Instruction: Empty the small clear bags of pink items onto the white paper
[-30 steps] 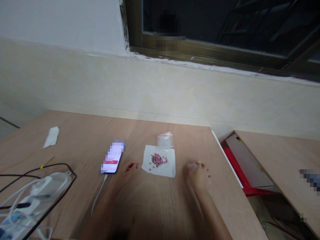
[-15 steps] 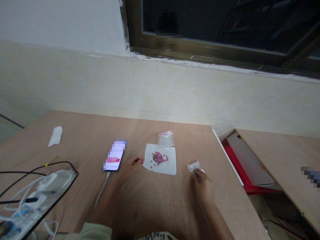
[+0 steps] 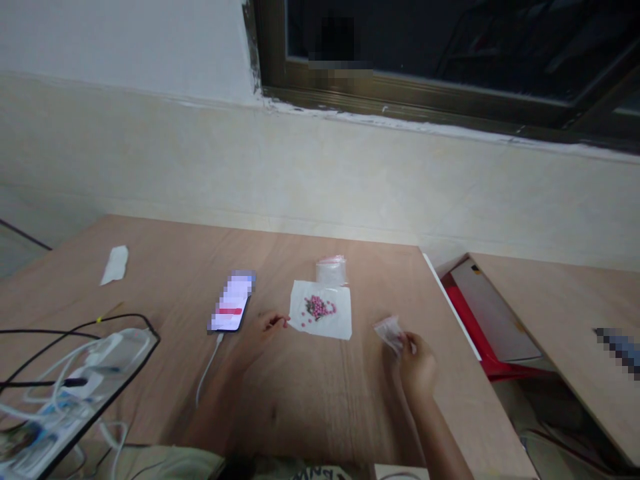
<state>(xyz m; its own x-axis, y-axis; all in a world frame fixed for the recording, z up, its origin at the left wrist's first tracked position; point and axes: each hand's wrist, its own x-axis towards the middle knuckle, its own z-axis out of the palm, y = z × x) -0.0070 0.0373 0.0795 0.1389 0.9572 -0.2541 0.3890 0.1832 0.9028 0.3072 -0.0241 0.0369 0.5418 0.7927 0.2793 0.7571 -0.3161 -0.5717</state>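
Observation:
A white sheet of paper [image 3: 325, 320] lies on the wooden table [image 3: 310, 400] with a small heap of pink beads [image 3: 317, 307] on it. My left hand [image 3: 263, 331] rests on the table just left of the paper, fingers curled, fingertips at the paper's edge. My right hand [image 3: 417, 363], to the right of the paper, is closed on a small clear plastic bag [image 3: 391, 331] lifted slightly off the table. Another small clear bag with a red strip [image 3: 331, 270] lies just behind the paper.
A phone [image 3: 231, 311] with a lit screen and white cable lies left of my left hand. A power strip with tangled cables [image 3: 75, 380] sits at the near left. A folded white scrap [image 3: 115, 265] lies far left. Right of the table edge stands a red box [image 3: 480, 327].
My right hand has taken hold of the small plastic bag and drawn it slightly toward me. My left hand has crept right to the paper's edge.

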